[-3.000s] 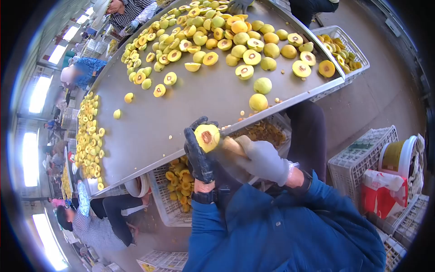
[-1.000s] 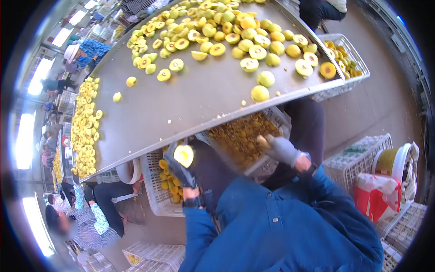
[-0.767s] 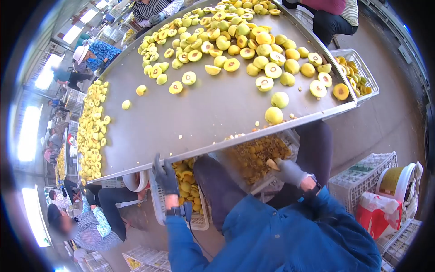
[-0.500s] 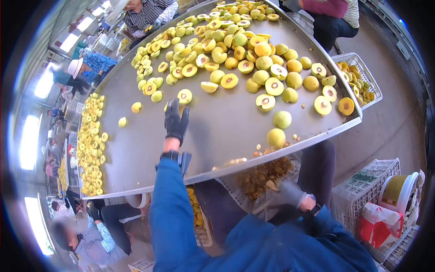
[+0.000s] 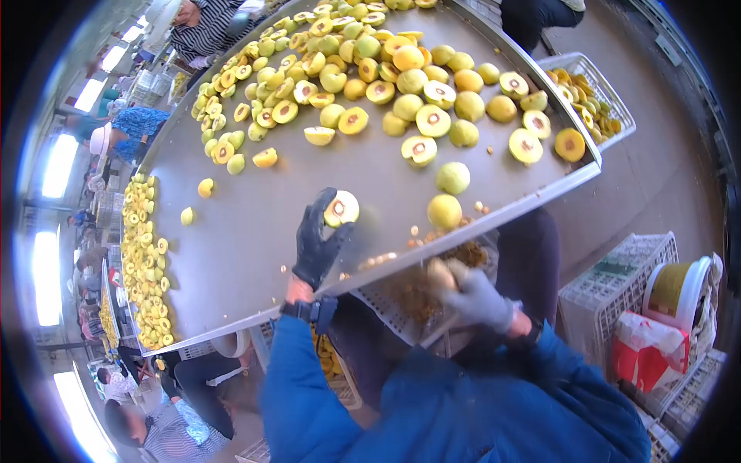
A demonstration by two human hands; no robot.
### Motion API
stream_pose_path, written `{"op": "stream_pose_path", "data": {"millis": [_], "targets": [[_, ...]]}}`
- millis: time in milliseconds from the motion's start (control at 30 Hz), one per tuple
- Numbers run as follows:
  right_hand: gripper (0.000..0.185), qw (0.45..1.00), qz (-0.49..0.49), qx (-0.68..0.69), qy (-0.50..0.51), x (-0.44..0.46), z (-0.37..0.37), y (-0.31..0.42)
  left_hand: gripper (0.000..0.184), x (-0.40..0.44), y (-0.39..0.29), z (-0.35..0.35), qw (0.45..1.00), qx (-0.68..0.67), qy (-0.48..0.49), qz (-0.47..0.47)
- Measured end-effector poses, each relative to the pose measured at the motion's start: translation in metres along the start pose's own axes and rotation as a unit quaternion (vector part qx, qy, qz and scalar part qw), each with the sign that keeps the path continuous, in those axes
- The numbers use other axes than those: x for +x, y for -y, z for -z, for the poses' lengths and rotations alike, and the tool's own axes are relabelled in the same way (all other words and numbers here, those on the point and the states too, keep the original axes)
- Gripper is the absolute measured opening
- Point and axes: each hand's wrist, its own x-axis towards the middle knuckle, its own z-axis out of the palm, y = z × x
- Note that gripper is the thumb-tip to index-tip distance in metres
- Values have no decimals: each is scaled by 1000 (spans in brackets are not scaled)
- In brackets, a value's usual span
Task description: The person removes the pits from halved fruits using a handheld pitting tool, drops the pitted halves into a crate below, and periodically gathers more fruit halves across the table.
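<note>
My left hand (image 5: 318,245), in a black glove, holds a peach half (image 5: 342,208) between thumb and fingers, its cut face and brown pit hollow turned up. It is just above the metal table (image 5: 247,239), near the front edge. My right hand (image 5: 485,299), in a grey glove, is closed at the table's front edge, over a crate of brown scraps (image 5: 421,305). A tan, rounded end (image 5: 441,275) shows at its fingers, too blurred to name. Whole and halved peaches (image 5: 370,69) lie heaped on the far side of the table.
Pitted halves (image 5: 144,262) line the table's left edge. A crate of fruit (image 5: 594,100) stands beyond the right corner. At my right are a white crate (image 5: 617,270), a bucket (image 5: 675,297) and a red-and-white bag (image 5: 648,351). Other people sit around the table and further left.
My left hand has picked up a peach half and drawn it back towards me. My right hand has risen from low over the scraps crate to the table's edge. The view has shifted slightly.
</note>
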Motion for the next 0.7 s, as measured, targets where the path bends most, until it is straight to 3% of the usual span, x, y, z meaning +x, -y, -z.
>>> {"op": "stream_pose_path", "data": {"millis": [67, 167, 300, 400, 500, 567, 633, 700], "targets": [[39, 986, -23, 155, -52, 11, -7, 23, 69, -28, -48, -5, 999, -24, 14, 16], [38, 979, -10, 187, -75, 13, -18, 46, 72, -60, -103, -13, 999, -50, -4, -18], [39, 933, -85, 349, -21, -10, -27, 62, 78, -88, -144, -10, 995, -88, 34, -10], [41, 908, -109, 405, 1, -24, -24, 77, 79, -98, -173, -14, 955, -282, -18, 92], [39, 880, -115, 462, 2, -36, -28, 86, 77, -104, -180, -34, 887, -443, -78, 109], [37, 855, -134, 501, 5, -42, -27, 93, 75, -101, -191, -34, 897, -415, -79, 131], [31, 734, -93, 652, 163, -39, -30, 41, 73, -101, -198, -37, 905, -396, -90, 131], [25, 697, -113, 685, 181, -38, -30, 39, 73, -99, -199, -40, 912, -383, -105, 105]]}}
